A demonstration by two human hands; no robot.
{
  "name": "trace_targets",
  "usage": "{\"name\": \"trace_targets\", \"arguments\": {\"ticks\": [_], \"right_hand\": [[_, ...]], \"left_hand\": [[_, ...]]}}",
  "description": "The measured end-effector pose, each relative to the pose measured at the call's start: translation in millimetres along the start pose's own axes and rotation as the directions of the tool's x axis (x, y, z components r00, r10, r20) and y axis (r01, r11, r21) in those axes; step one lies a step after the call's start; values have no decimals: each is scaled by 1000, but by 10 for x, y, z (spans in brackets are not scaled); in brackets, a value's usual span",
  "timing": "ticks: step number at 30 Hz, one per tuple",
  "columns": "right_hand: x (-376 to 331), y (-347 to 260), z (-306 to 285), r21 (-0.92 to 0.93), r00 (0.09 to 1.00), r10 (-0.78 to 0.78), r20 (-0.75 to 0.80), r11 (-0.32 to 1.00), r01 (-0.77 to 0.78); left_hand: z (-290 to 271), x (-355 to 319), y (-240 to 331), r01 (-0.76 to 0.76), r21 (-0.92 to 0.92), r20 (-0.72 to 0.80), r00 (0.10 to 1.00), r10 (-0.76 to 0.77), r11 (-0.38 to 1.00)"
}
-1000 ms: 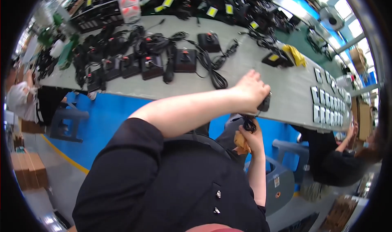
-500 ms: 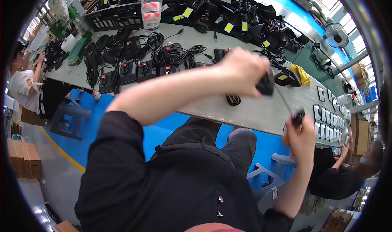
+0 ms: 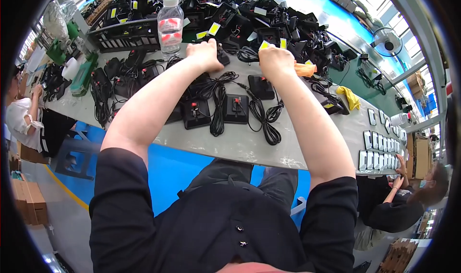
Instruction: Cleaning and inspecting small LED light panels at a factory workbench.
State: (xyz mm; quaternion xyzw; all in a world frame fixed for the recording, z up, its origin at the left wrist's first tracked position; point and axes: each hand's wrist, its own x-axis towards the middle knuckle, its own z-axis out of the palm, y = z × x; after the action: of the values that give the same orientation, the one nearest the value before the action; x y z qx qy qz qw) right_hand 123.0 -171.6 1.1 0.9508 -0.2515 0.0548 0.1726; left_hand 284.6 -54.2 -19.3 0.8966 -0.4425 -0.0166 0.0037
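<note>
The left hand (image 3: 205,53) is closed on a small black adapter block (image 3: 223,57) at the far side of the grey workbench (image 3: 249,150). The right hand (image 3: 274,60) is clenched just beside it; what it grips cannot be told. A black cable (image 3: 240,85) trails from the block toward the person, its long axis running roughly away from the body. Flat black units (image 3: 235,108) lie in a row nearer the bench edge. A clear water bottle (image 3: 170,18) stands upright behind the left hand.
</note>
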Motion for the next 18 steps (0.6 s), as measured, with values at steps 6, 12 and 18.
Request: {"name": "trace_targets", "arguments": {"ticks": [6, 12, 18], "right_hand": [[109, -250, 75, 128, 989, -25, 146, 992, 7], [-373, 200, -229, 594, 989, 84, -120, 804, 4], [-1992, 846, -340, 985, 900, 402, 167, -32, -168]], "left_hand": [[-77, 18, -28, -2, 168, 72, 997, -10, 986], [-22, -52, -165, -104, 168, 56, 994, 95, 980], [-784, -299, 197, -430, -20, -233, 880, 414, 902]]}}
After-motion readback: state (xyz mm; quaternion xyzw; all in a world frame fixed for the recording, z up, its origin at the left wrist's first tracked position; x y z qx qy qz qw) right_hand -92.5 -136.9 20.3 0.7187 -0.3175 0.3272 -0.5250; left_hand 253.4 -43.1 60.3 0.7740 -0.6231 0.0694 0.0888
